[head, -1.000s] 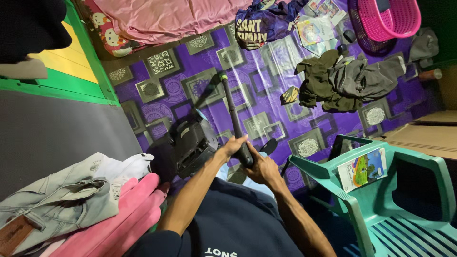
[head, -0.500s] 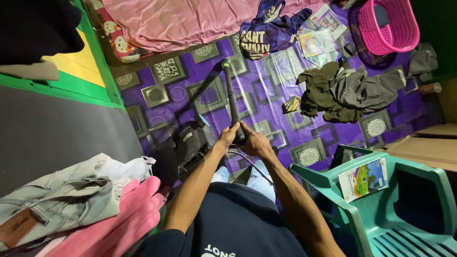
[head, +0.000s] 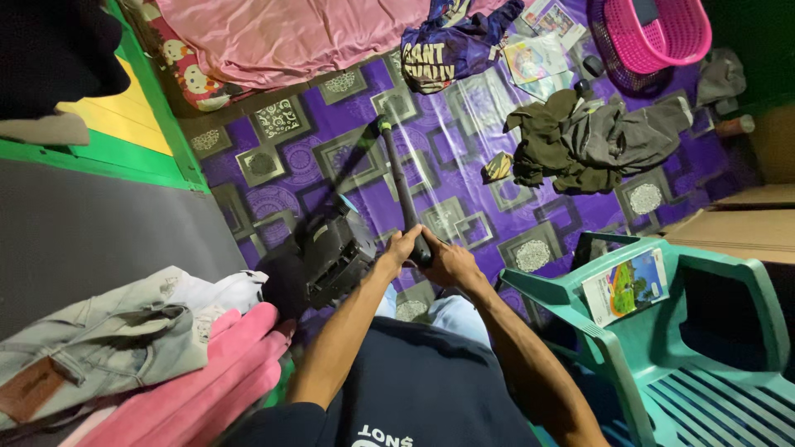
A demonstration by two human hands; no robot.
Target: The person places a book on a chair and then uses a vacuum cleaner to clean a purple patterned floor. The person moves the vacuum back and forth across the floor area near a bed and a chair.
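Both my hands grip the near end of a long black rod [head: 399, 182] that slants away over the purple patterned floor mat [head: 464, 116], its green-tipped far end near the mat's middle. My left hand [head: 401, 247] wraps the rod from the left and my right hand [head: 448, 262] closes on it from the right, the two touching. Just left of my hands a black boxy device [head: 330, 257] sits on the floor.
A teal plastic chair [head: 696, 348] with a booklet [head: 625, 285] on its arm stands at right. Jeans [head: 91, 352] and pink cloth [head: 199, 389] lie on the grey surface at left. Dark clothes [head: 596, 141], a pink basket [head: 658, 33] and a pink mattress [head: 290, 33] lie farther off.
My hands stay clasped on the rod throughout. The rod end and hands shifted slightly forward and then back toward me; the view wobbled a little.
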